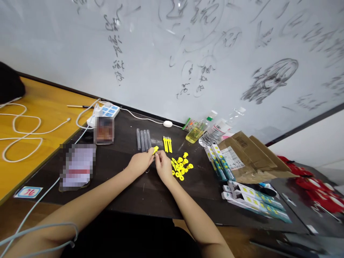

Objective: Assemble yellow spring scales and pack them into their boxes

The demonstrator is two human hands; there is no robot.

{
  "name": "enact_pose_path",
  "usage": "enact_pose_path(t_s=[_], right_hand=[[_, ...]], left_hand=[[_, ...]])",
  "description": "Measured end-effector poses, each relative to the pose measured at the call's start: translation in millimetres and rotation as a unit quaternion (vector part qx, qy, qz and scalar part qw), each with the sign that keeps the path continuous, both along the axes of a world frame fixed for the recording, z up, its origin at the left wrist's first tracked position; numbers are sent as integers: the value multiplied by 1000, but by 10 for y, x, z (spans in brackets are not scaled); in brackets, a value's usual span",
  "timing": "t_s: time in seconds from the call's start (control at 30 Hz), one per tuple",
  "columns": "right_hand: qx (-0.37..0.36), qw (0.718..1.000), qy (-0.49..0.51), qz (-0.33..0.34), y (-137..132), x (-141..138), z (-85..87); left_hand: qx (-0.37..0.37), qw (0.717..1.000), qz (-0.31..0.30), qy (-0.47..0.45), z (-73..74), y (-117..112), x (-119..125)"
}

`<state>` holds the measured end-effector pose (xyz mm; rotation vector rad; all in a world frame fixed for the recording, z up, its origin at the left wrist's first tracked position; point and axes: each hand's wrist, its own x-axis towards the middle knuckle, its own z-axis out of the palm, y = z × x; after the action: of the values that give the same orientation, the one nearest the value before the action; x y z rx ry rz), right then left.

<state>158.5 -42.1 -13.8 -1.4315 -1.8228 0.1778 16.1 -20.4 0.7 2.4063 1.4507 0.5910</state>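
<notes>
Near the middle of the table my left hand [140, 164] is closed in a pinch around a small yellow plastic piece [155, 149], whose end sticks out above the fingers. My right hand [163, 165] is pinched close against it; a thin dark loop shows between the hands, but what these fingers grip is too small to make out. Just right of that hand lies a loose pile of yellow plastic parts [180, 166], some round with a flange. Beyond the hands several yellow sticks with pale tips [167, 144] lie side by side, and several clear tubes [144, 139] lie to their left.
Long printed boxes [258, 202] and a brown cardboard package [243, 154] sit at the right. Bottles [200, 130] stand by the whiteboard [134, 53]. A power strip [109, 111], a blurred phone-like object [77, 166] and white cables [32, 129] lie at the left.
</notes>
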Motion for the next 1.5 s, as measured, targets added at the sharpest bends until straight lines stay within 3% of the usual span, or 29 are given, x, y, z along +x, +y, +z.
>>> enact_pose_path(t_s=[0.13,0.27,0.47,0.63,0.97,1.5], right_hand=[[1,998,-62,-11,25,51,-18],[18,997,-74,-25,51,106,1],[21,994,108,29,128,107,8],[8,992,118,42,154,140,-4],[-5,998,33,53,114,173,69],[12,998,-9,59,103,212,99]], left_hand=[[-22,998,-9,-57,-7,2,-19],[-97,977,-25,-189,9,-28,-10],[-255,866,-59,-427,-58,-16,85],[-344,769,-83,-533,-115,16,148],[-411,655,-95,-627,-9,-96,190],[-502,569,-157,-632,-48,-17,112]])
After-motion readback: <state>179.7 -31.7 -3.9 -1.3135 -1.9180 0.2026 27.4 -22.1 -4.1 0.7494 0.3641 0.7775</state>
